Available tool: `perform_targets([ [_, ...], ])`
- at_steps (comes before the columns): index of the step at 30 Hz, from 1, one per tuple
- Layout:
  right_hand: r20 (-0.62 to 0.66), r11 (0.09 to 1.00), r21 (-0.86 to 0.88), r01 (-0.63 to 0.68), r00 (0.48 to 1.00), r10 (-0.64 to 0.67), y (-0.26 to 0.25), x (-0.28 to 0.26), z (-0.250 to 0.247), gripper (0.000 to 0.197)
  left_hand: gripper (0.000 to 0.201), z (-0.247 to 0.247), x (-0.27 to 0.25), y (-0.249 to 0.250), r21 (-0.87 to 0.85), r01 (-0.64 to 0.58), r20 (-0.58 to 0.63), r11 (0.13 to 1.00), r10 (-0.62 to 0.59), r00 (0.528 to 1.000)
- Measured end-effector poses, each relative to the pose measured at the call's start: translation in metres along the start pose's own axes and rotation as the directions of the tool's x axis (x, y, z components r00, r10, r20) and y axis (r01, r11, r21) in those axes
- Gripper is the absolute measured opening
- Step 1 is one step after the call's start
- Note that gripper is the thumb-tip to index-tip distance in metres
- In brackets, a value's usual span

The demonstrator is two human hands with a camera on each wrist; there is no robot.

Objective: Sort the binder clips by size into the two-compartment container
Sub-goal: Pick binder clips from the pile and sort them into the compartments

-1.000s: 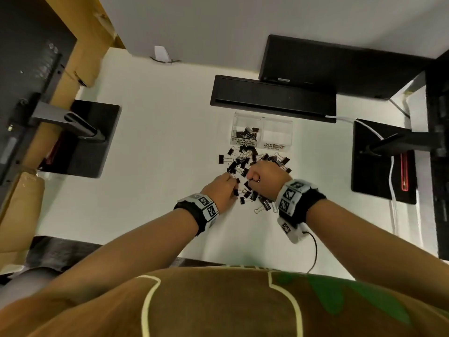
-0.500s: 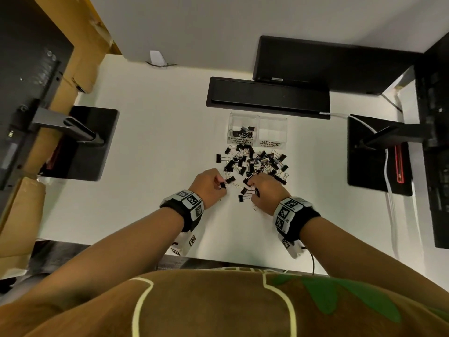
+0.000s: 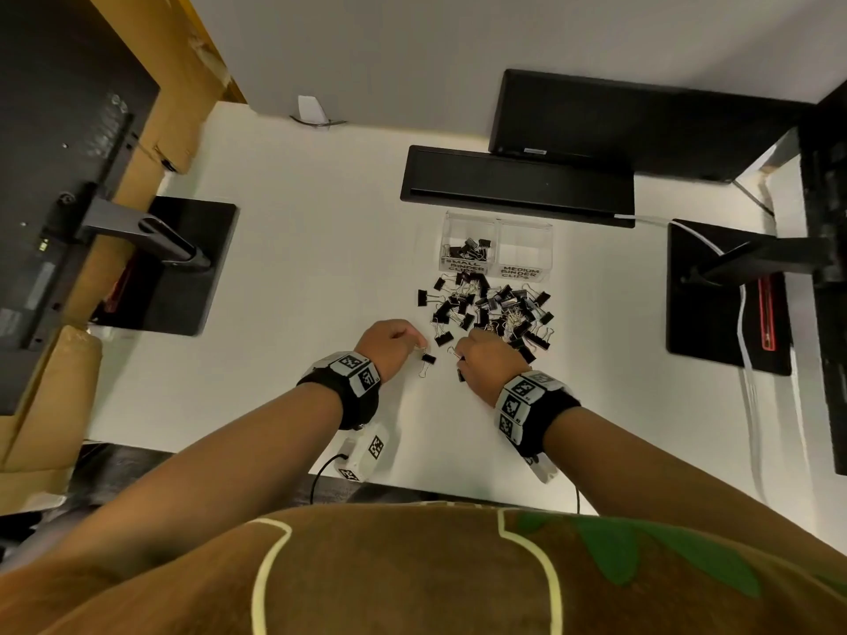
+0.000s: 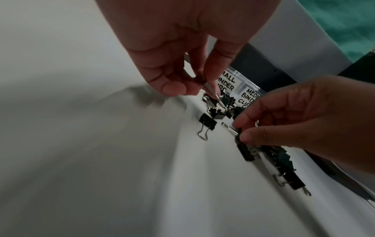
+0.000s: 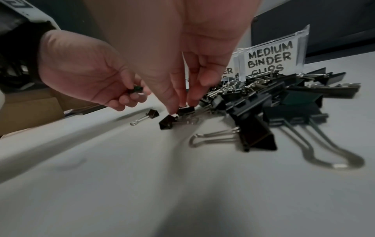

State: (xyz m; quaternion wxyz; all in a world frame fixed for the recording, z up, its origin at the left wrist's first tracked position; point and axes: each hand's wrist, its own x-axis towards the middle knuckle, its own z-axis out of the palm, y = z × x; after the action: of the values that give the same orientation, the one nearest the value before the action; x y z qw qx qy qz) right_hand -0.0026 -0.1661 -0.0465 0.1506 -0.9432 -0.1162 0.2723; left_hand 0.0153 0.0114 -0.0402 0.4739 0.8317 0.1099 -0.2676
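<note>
A clear two-compartment container stands behind a pile of black binder clips. Its left bin, labelled small, holds several small clips. The right bin, labelled medium, looks bare. At the pile's near edge my left hand pinches a small clip just above the table. My right hand pinches another small clip low at the table, among the nearest clips. A loose small clip lies between the two hands. Larger clips lie right of my right hand.
A black bar lies right behind the container. Black monitor bases sit at the left and the right of the white table, with a white cable along the right side.
Both hands have drawn back from the middle of the pile toward its near edge. Each now pinches a small clip, and one clip lies loose between them.
</note>
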Motion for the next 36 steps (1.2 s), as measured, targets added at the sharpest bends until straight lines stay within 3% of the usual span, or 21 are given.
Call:
perform_targets([
  [2,0.023,0.999,-0.026,-0.023,0.999,0.023,-0.002,0.004,0.001,0.025,0.039,0.000,0.000,0.003,0.031,0.031,0.032,0.999,-0.032,0.999],
  [5,0.031,0.998,-0.045,-0.036,0.999,0.038,-0.002,0.008,0.002,0.025,0.029,0.001,-0.001,0.007,0.050,0.064,0.059,0.997,-0.067,0.996],
  [10,0.035,0.998,-0.057,0.016,0.999,-0.014,0.001,0.012,0.004,0.025,0.025,0.010,-0.003,0.005,0.275,0.009,0.052,0.961,-0.024,0.998],
  [14,0.005,0.999,-0.022,0.038,0.999,-0.038,0.008,0.012,0.001,0.021,0.027,0.014,-0.006,0.004,0.527,-0.084,0.086,0.846,0.045,0.995],
  [18,-0.055,0.995,0.004,0.096,0.994,-0.096,0.017,0.006,-0.002,0.024,0.043,0.017,-0.006,0.004,0.635,-0.123,0.124,0.763,0.057,0.991],
  [23,-0.059,0.994,-0.046,0.094,0.994,-0.097,0.018,0.004,0.000,0.032,0.036,0.020,-0.006,0.001,0.676,-0.148,0.129,0.722,0.082,0.988],
  [29,-0.018,0.991,-0.124,0.052,0.998,-0.054,0.011,0.011,0.000,0.030,0.031,0.020,-0.004,0.003,0.636,-0.111,0.113,0.763,0.050,0.992],
  [36,-0.038,0.996,-0.078,0.032,0.999,-0.035,0.013,0.014,-0.001,0.031,0.030,0.019,0.000,-0.001,0.617,-0.098,0.101,0.781,0.046,0.994],
])
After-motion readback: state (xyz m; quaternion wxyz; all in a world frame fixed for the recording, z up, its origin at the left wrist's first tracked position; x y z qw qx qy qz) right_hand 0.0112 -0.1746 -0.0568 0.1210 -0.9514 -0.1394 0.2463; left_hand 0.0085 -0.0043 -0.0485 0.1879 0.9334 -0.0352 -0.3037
